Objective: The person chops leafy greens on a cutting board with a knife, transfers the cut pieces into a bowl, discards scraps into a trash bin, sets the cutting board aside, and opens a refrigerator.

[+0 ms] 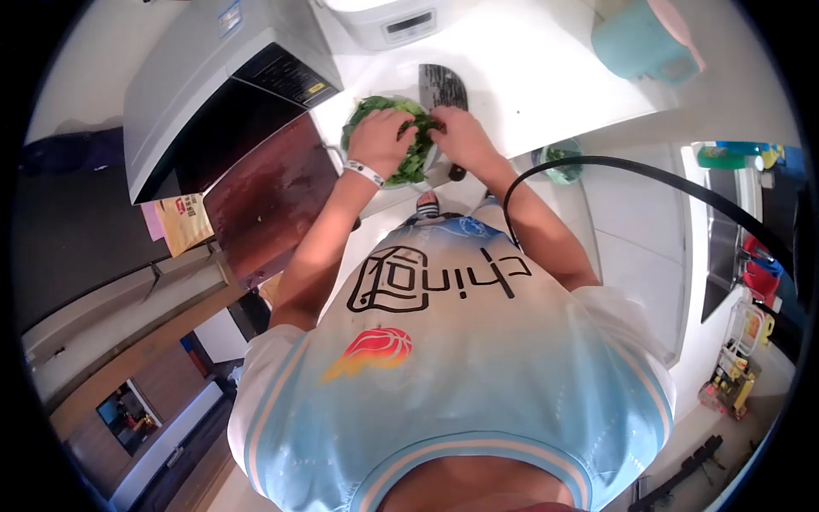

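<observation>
A heap of leafy greens (414, 162) lies in front of me on the white counter, its lower edge in what looks like a pale dish. My left hand (380, 141), with a white wristband, reaches over the heap, fingers curled into the leaves. From the other side my right hand (461, 136) has its fingers bent round leaves at the heap's edge. Its fingertips are close to the left hand's. A broad dark-bladed knife (444, 84) lies beside the greens, partly covered by my right hand and forearm. Its dark handle shows below that wrist.
A clear bowl (559, 160) with some greens stands to the right. At the top are a white appliance (384, 21) with a display and a teal pitcher (644, 43). A large grey-and-black appliance (230, 102) rises at left. A black cable (631, 166) arcs across the right.
</observation>
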`<act>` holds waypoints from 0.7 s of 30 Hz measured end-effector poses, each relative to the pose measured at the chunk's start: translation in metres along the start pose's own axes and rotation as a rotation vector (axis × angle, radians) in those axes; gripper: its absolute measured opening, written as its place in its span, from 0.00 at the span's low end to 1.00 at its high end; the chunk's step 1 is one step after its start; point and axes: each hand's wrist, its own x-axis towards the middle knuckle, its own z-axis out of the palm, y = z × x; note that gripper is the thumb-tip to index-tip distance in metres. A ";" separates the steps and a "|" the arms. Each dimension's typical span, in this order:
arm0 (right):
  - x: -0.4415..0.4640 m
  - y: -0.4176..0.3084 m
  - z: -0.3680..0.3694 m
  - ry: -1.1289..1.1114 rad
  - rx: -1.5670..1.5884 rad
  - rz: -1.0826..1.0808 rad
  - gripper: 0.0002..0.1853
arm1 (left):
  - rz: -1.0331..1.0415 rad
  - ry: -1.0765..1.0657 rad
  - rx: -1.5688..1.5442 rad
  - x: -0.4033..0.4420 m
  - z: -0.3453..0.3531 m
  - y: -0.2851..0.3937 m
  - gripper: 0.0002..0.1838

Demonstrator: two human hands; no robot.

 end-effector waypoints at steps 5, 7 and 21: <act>0.004 0.018 -0.023 -0.060 0.067 -0.049 0.10 | -0.043 0.187 0.016 -0.003 0.006 0.032 0.10; 0.004 0.032 -0.038 -0.003 0.151 -0.053 0.10 | -0.085 0.175 0.072 0.003 0.018 0.038 0.08; -0.015 0.155 -0.103 0.027 -0.140 -0.256 0.10 | -0.286 0.110 0.434 0.019 0.046 0.055 0.19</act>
